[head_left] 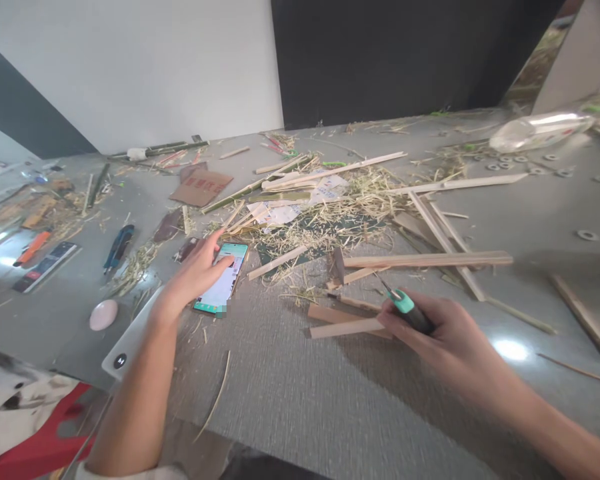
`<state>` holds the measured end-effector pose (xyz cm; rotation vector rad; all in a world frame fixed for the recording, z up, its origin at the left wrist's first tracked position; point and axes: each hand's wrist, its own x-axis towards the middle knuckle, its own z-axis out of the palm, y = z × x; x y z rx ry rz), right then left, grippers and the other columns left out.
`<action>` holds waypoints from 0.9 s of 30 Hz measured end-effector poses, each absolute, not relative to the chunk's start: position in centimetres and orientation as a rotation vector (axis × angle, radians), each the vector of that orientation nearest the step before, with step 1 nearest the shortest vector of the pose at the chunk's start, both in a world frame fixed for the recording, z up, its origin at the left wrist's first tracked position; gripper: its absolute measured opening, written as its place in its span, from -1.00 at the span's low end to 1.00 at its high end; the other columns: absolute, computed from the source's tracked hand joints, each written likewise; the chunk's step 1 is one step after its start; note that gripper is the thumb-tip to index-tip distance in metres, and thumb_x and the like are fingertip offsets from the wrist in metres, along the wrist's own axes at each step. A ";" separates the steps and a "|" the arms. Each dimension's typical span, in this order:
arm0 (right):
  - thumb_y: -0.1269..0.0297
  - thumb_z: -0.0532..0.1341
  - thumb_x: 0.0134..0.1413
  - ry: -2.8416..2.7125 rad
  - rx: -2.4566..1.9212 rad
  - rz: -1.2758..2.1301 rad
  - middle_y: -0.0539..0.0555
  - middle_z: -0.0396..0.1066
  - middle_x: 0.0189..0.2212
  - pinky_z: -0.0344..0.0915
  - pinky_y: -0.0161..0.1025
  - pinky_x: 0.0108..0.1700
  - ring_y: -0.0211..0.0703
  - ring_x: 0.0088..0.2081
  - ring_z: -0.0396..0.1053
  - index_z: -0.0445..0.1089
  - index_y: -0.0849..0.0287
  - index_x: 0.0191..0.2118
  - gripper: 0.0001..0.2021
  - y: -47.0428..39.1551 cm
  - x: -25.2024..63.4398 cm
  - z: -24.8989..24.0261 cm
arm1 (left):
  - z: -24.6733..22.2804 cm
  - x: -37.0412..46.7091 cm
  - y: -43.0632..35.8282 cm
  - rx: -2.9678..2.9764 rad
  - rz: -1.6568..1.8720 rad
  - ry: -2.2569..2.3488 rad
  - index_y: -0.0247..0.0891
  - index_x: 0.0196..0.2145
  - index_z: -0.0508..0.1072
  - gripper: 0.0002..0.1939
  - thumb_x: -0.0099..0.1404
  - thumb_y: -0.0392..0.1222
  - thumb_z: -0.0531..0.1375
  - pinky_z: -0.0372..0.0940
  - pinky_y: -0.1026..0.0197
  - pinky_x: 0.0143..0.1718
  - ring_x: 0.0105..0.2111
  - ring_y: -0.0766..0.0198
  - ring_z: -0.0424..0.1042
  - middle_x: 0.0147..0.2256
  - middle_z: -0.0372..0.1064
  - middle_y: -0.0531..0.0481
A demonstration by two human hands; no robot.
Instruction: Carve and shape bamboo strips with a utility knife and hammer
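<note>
My left hand (197,270) reaches over a phone (220,283) lying on the table with its screen lit. The thumb rests over the screen, and the fingers are stretched out along its upper left side. In my right hand (445,327) is a slim hand tool (404,303) with a teal-and-black handle and a thin metal tip pointing up and left; its exact kind is unclear. Close to those fingers lies a flat wooden strip (345,328), overlapping another piece of wood. Just beyond is a small hammer (425,260) with a wooden handle.
Bamboo shavings (320,233) and wood strips (445,247) cover the middle of the table (290,393). At left are a blue-handled tool (119,248), a pale oval object (103,315) and another dark device (45,267). A clear bottle (540,130) and several washers (587,235) lie at right.
</note>
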<state>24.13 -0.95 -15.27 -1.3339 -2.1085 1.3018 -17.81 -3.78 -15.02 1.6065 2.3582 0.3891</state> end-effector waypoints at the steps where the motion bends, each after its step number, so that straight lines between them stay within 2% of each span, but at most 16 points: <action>1: -0.20 0.11 0.37 -2.111 -1.331 1.297 -0.04 0.15 -0.51 0.01 -0.23 -0.46 -0.22 -0.47 0.09 0.29 0.09 -0.37 -0.54 -1.0 24.2 -15.3 | -15.0 -17.9 -3.8 1.613 0.379 2.346 -0.16 0.49 0.08 -0.22 0.43 0.12 0.11 0.29 -0.13 0.16 0.07 -0.10 0.43 0.18 0.35 -0.27; 4: -0.19 0.11 0.38 -2.117 -1.319 1.295 -0.04 0.16 -0.50 0.03 -0.23 -0.45 -0.22 -0.46 0.10 0.29 0.10 -0.37 -0.54 -0.9 24.1 -15.3 | -14.8 -18.5 -4.2 1.631 0.346 2.294 -0.14 0.50 0.04 -0.21 0.44 0.14 0.09 0.31 -0.10 0.14 0.05 -0.06 0.43 0.20 0.33 -0.27; 7: -0.20 0.10 0.37 -2.116 -1.324 1.302 -0.05 0.15 -0.50 0.02 -0.23 -0.44 -0.22 -0.46 0.09 0.28 0.09 -0.37 -0.54 -0.9 24.0 -15.4 | -14.3 -19.3 -5.1 1.636 0.308 2.212 -0.04 0.53 -0.04 -0.18 0.44 0.22 0.08 0.38 -0.05 0.07 0.08 -0.06 0.45 0.28 0.28 -0.24; 10: -0.21 0.11 0.36 -2.110 -1.345 1.284 -0.05 0.14 -0.50 0.01 -0.22 -0.43 -0.22 -0.45 0.08 0.27 0.09 -0.37 -0.54 -1.0 23.9 -15.4 | -13.5 -20.1 -6.4 1.708 0.195 2.055 0.02 0.55 -0.13 0.03 0.30 0.26 0.26 0.40 -0.05 0.11 0.20 -0.13 0.40 0.46 0.06 -0.20; 13: -0.22 0.13 0.34 -2.111 -1.355 1.275 -0.06 0.12 -0.50 0.02 -0.22 -0.43 -0.22 -0.45 0.07 0.27 0.09 -0.37 -0.53 -1.0 23.9 -15.5 | -13.0 -20.5 -7.5 1.787 0.088 1.974 0.04 0.56 -0.27 0.31 0.11 0.16 0.44 0.31 -0.11 0.26 0.36 -0.23 0.25 0.53 -0.15 -0.14; 15: -0.23 0.12 0.34 -2.115 -1.354 1.269 -0.06 0.11 -0.50 0.02 -0.23 -0.43 -0.22 -0.45 0.06 0.27 0.09 -0.37 -0.53 -1.0 24.0 -15.6 | -13.0 -20.6 -7.9 1.815 0.065 1.965 0.02 0.56 -0.34 0.38 0.07 0.13 0.47 0.16 -0.16 0.38 0.46 -0.24 0.05 0.55 -0.25 -0.13; 17: -0.23 0.12 0.34 -2.119 -1.360 1.259 -0.06 0.10 -0.50 0.02 -0.22 -0.43 -0.22 -0.45 0.06 0.27 0.09 -0.38 -0.52 -1.0 24.0 -15.7 | -13.2 -20.5 -8.0 1.838 0.057 1.968 0.01 0.56 -0.35 0.39 0.07 0.12 0.48 0.00 -0.22 0.45 0.51 -0.24 -0.14 0.56 -0.34 -0.12; 19: -0.23 0.12 0.34 -2.122 -1.366 1.250 -0.05 0.11 -0.49 0.02 -0.22 -0.43 -0.21 -0.45 0.07 0.28 0.09 -0.37 -0.53 -1.0 24.0 -15.7 | -13.6 -20.5 -8.0 1.843 0.042 1.991 0.01 0.56 -0.34 0.40 0.06 0.13 0.49 -0.06 -0.28 0.46 0.52 -0.25 -0.24 0.56 -0.38 -0.12; 23: -0.21 0.13 0.34 -2.119 -1.363 1.222 -0.04 0.13 -0.50 0.01 -0.22 -0.44 -0.21 -0.45 0.07 0.29 0.09 -0.38 -0.54 -1.1 23.8 -15.7 | -14.1 -20.6 -8.0 1.818 -0.003 2.043 0.03 0.56 -0.37 0.43 0.05 0.21 0.49 -0.08 -0.32 0.46 0.52 -0.29 -0.31 0.56 -0.41 -0.13; 27: -0.21 0.16 0.31 -2.100 -1.375 1.190 -0.05 0.08 -0.52 0.01 -0.24 -0.46 -0.22 -0.47 0.05 0.24 0.09 -0.43 -0.52 -1.1 23.6 -15.7 | -14.1 -20.8 -8.1 1.867 0.033 2.013 0.02 0.55 -0.41 0.37 0.13 0.24 0.44 -0.09 -0.27 0.46 0.53 -0.28 -0.29 0.56 -0.44 -0.12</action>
